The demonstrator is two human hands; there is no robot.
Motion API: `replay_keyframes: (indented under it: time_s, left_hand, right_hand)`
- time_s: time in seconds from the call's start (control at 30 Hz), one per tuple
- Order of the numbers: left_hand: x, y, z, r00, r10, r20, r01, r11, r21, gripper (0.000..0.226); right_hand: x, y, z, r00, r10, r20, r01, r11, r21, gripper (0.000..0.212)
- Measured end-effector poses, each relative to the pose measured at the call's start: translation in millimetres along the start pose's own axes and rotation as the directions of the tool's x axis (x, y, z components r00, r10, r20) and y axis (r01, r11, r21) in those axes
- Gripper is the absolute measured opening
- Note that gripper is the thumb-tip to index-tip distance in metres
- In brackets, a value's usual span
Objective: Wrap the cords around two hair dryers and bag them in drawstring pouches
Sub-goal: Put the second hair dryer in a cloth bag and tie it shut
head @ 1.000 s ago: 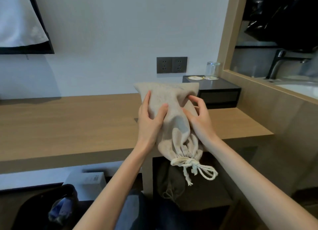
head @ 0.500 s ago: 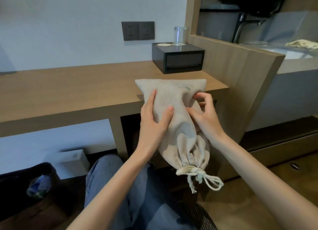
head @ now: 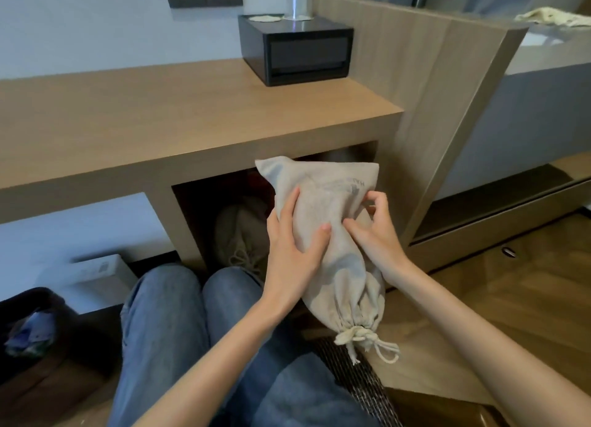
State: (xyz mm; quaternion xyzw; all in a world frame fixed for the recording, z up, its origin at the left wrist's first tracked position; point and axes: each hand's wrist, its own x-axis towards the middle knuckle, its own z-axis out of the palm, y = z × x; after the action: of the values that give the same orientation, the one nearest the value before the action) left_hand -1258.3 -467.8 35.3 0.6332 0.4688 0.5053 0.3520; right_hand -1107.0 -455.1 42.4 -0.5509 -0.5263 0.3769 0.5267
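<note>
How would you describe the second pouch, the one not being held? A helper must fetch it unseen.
Start at the wooden desk and look into the dark cubby below its right end. A beige pouch sits in there, left of the held pouch. Unlike that one, it lies in shadow, untouched by both hands, drawstring facing out.

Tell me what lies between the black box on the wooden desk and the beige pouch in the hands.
In the head view, only bare wooden desk top lies between the black box and the beige drawstring pouch; nothing rests there.
</note>
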Motion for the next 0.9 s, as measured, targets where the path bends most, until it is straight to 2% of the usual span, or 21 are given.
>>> replay_keyframes:
  time_s: [0.3,0.47,0.6,0.67,0.73,0.77,0.83,0.9]
  left_hand:
    - [33.6,-85.4,20.4,0.968,-0.235,0.083,0.238,0.971,-0.033,0.070]
    - [57.2,-132.3,32.4,0.933,-0.351,0.075,0.355,0.933,-0.062,0.064]
    - [73.0,-165.9,38.6,0.907,-0.410,0.097,0.418,0.905,-0.081,0.071]
    - [78.1,-183.3,40.1,0.875,-0.469,0.119,0.480,0.873,-0.087,0.070]
    - [82.5,-197.0,41.8,0.789,-0.595,0.152,0.610,0.788,-0.083,0.067]
    - [85.2,-202.7,43.0,0.771,-0.617,0.157,0.633,0.768,-0.092,0.065]
    - [91.4,-211.7,46.1,0.800,-0.578,0.159,0.595,0.799,-0.089,0.064]
    - [98.2,-216.8,48.1,0.819,-0.549,0.168,0.557,0.831,0.001,0.064]
  right_hand:
    - [40.8,75.8,19.5,0.989,0.139,-0.043,-0.143,0.980,-0.135,0.045]
    - [71.1,116.4,31.6,0.980,0.197,0.022,-0.190,0.962,-0.195,0.045]
    - [90.0,143.4,39.5,0.963,0.262,0.054,-0.245,0.944,-0.221,0.051]
    - [98.8,155.3,44.5,0.958,0.282,0.042,-0.264,0.933,-0.245,0.051]
    - [107.5,165.4,49.5,0.950,0.313,0.011,-0.299,0.916,-0.268,0.051]
    - [111.3,169.4,52.0,0.942,0.334,-0.004,-0.322,0.905,-0.276,0.051]
    - [116.4,177.1,56.4,0.932,0.362,-0.030,-0.356,0.894,-0.271,0.053]
    - [119.0,186.1,59.5,0.933,0.357,-0.046,-0.356,0.900,-0.251,0.058]
